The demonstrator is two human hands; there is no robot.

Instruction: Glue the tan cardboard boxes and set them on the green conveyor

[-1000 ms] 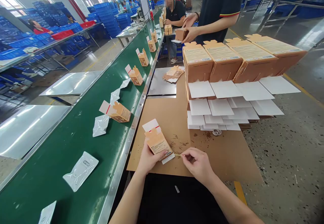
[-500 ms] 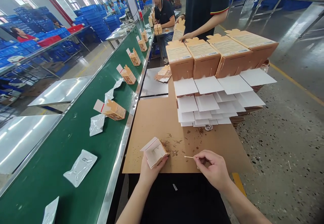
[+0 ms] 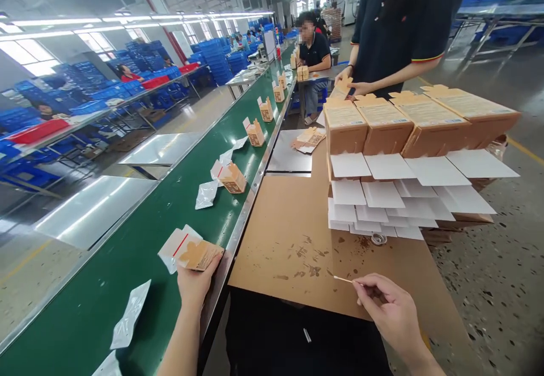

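Over the green conveyor (image 3: 170, 212): carton (image 3: 199, 254), grasped by left hand (image 3: 192, 281), flaps (image 3: 172, 244) presumably spared creasing; over cardboard (image 3: 280, 212): cotton swab (image 3: 344, 280), pinched by right hand (image 3: 386, 305), tip (image 3: 336, 277) clear.

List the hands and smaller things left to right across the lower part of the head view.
Silvery pouches, left hand gripping an open carton, small pale strips, thin stick, right hand pinching that stick.

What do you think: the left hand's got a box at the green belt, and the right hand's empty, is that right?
No, the right hand isn't empty. The head view shows it pinching a thin stick. The left hand does hold a box at the green belt.
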